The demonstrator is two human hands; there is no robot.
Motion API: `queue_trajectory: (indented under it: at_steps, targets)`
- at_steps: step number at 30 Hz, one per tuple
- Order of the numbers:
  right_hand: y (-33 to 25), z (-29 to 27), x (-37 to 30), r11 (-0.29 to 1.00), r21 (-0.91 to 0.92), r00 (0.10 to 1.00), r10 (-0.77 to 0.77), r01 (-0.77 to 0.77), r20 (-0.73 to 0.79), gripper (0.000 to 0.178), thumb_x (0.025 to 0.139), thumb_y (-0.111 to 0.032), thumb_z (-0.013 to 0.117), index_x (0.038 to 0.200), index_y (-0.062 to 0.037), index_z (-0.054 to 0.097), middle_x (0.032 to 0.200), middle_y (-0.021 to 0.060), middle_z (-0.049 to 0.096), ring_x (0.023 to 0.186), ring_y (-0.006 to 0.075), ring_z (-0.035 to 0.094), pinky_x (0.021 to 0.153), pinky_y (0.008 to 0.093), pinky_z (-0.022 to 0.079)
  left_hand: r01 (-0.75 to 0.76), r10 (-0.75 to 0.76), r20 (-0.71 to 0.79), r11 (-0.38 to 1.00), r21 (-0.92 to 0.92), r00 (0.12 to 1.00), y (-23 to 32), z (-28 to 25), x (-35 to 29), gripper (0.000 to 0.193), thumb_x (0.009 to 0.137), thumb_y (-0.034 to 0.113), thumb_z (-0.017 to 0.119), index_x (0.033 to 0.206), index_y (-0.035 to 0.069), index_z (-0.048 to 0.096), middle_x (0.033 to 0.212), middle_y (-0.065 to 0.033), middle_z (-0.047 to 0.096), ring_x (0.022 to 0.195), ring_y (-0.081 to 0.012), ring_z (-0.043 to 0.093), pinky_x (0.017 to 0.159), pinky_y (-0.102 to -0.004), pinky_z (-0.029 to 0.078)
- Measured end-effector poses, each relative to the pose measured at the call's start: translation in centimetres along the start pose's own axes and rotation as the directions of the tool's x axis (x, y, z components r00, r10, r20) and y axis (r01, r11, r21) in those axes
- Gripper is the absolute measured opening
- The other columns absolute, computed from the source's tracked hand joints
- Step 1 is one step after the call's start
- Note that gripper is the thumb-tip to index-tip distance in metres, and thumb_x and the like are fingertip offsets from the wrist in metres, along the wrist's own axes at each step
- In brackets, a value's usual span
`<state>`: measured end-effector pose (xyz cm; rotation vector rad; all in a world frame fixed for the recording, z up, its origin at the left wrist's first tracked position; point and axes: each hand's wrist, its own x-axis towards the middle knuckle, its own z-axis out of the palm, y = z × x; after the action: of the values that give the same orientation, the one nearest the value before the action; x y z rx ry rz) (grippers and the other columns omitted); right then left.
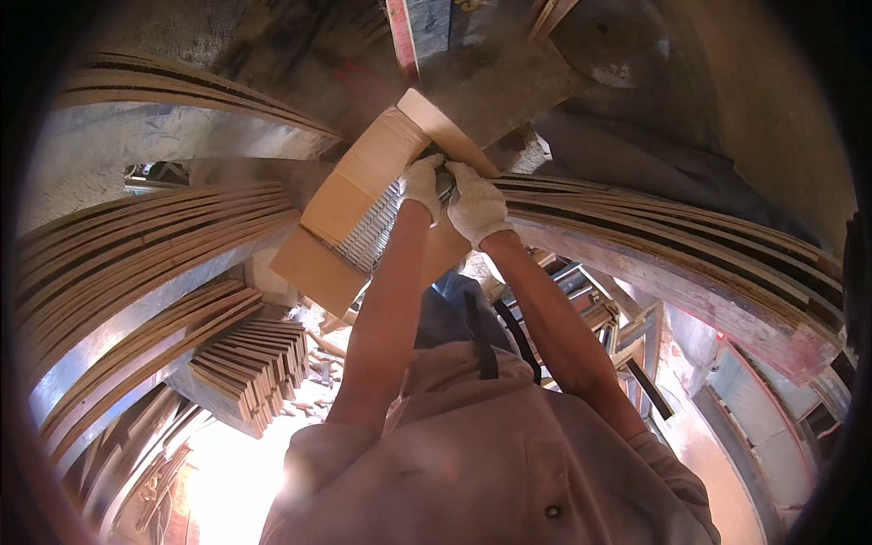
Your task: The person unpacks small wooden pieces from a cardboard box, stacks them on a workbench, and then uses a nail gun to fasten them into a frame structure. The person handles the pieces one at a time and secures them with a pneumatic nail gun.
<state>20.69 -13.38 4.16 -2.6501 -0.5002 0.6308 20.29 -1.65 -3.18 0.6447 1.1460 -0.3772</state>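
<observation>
Your left hand (pixel 421 184) and right hand (pixel 476 205) cover what they grip in the cardboard box (pixel 363 195) | gloves hide your fingers' hold | your left forearm crosses the grey ribbed stack (pixel 365 238) in the box | lower left washed out by glare | stacked wood strips (pixel 259 363) cut off by shadow

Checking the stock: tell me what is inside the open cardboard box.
The cardboard box shows tight rows of thin grey metal pieces, probably nails or staples. Both gloved hands, left hand and right hand, cover the upper end, and the flaps hide the rest.
</observation>
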Motion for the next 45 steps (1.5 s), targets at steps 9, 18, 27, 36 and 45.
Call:
queue_trajectory:
  at_steps: [9,18,27,36,45]
  targets:
    - [-1.0,-0.1,-1.1,0.989,0.125,0.990,0.097,-0.084,-0.100,0.049,0.092,-0.018,0.062,0.140,-0.0139,0.054,0.117,0.0188,0.072,0.102,0.0410,0.070,0.091,0.0514,0.054,-0.027,-0.028,-0.169,0.950,-0.312,0.985,0.1,2.8,1.5,0.037,0.099,0.033,0.065,0.123,0.006,0.068,0.114,-0.0121,0.070,0.101,-0.0275,0.068,0.085,-0.0414,0.058]
    - [-0.2,-1.4,0.3,0.997,0.074,0.992,0.026,-0.035,0.122,0.043,0.093,-0.026,0.063,0.134,-0.0158,0.054,0.125,0.0177,0.069,0.111,0.0383,0.068,0.095,0.0491,0.053,-0.244,0.382,-0.375,0.898,0.365,0.845,0.3,3.2,-0.9,0.057,0.091,0.039,0.072,0.131,-0.002,0.069,0.134,-0.0170,0.069,0.122,-0.0298,0.066,0.102,-0.0384,0.050]
    - [-1.2,-2.5,0.6,0.998,0.013,0.977,0.057,-0.060,0.203,0.038,0.093,-0.030,0.064,0.127,-0.0152,0.059,0.115,0.0162,0.073,0.108,0.0371,0.071,0.094,0.0484,0.055,-0.069,0.024,-0.218,0.978,-0.199,0.976,1.4,3.2,-2.1,0.049,0.097,0.042,0.065,0.130,0.005,0.068,0.122,-0.0113,0.069,0.106,-0.0241,0.069,0.089,-0.0373,0.057]
    - [-0.8,-1.9,0.1,0.994,0.064,0.991,0.080,-0.087,0.111,0.037,0.091,-0.023,0.063,0.128,-0.0162,0.060,0.104,0.0171,0.075,0.099,0.0384,0.072,0.088,0.0494,0.056,-0.314,0.398,-0.372,0.911,0.267,0.839,0.3,3.4,-1.6,0.053,0.097,0.041,0.067,0.134,0.003,0.066,0.132,-0.0129,0.069,0.114,-0.0276,0.067,0.094,-0.0378,0.054]
    - [-0.4,-0.9,-0.6,0.992,0.115,0.997,0.065,-0.059,-0.052,0.046,0.089,-0.013,0.062,0.135,-0.0189,0.059,0.108,0.0189,0.074,0.101,0.0392,0.071,0.088,0.0493,0.055,-0.011,-0.001,-0.034,0.938,-0.345,0.999,0.6,2.2,-1.9,0.035,0.094,0.048,0.069,0.110,0.017,0.070,0.095,-0.0041,0.070,0.083,-0.0210,0.068,0.074,-0.0388,0.059]
